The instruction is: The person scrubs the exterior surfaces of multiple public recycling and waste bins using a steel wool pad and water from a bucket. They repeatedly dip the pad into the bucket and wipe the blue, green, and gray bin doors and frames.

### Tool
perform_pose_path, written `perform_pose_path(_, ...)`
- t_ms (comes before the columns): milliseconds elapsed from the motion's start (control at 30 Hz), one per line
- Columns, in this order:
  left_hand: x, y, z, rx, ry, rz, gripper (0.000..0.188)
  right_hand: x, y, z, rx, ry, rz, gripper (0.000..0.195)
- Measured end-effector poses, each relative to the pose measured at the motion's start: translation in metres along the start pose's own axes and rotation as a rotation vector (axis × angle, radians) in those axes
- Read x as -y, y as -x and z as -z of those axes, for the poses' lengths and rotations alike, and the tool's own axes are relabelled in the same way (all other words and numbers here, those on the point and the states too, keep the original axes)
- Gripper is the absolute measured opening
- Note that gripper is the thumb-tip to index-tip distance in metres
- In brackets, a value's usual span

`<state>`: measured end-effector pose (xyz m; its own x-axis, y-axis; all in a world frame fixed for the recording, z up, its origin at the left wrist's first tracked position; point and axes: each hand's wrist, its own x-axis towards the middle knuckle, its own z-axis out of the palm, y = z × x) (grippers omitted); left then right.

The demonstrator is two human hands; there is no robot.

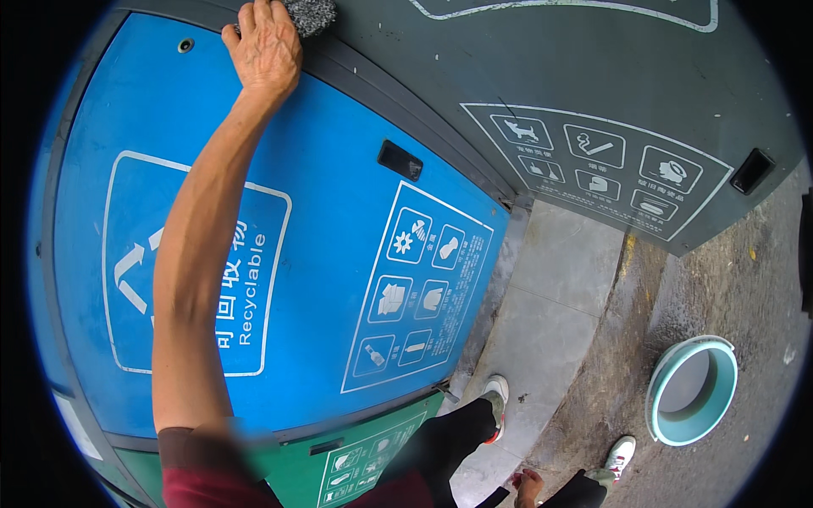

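My left hand (267,44), arm stretched across a blue recycling bin panel (305,273), grips a fuzzy grey and black cleaning pad or mitt (311,16) at the top of the view. The pad lies against the dark frame beside the panel's upper edge. White symbols and writing mark the blue surface. Low in the view, my right hand (528,487) hangs near my dark trousers. Its fingers are curled and partly cut off by the frame edge; a small reddish patch shows beside them, and what it is cannot be told.
A dark grey bin panel or door (540,63) stands at an angle on the upper right. A green panel (375,457) adjoins the blue one below. On the wet ground at right stands a light teal bucket (723,394) with greyish water. Paving slabs (559,279) form a step edge by my shoes.
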<state>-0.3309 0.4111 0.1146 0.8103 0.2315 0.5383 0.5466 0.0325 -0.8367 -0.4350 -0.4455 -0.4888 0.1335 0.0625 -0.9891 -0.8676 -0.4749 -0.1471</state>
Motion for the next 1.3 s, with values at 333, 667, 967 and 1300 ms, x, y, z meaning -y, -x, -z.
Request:
perform_pose_path(333,-0.131,0.089,-0.003,0.204,0.106,-0.349,0.027,0.028,0.014,-0.034,0.025,0.095,-0.004,0.019)
perform_pose_path(667,-0.273,0.154,0.008,0.616,-0.039,-0.513,0.043,0.050,0.033,-0.043,-0.013,-0.086,-0.009,0.017)
perform_pose_path(967,-0.418,0.272,0.000,0.787,0.103,-0.799,0.055,0.070,0.034,-0.051,-0.070,-0.190,-0.023,0.021)
perform_pose_path(1300,-0.536,0.359,-0.017,0.725,0.240,-0.727,0.045,0.131,0.057,-0.082,-0.004,-0.236,0.015,0.026)
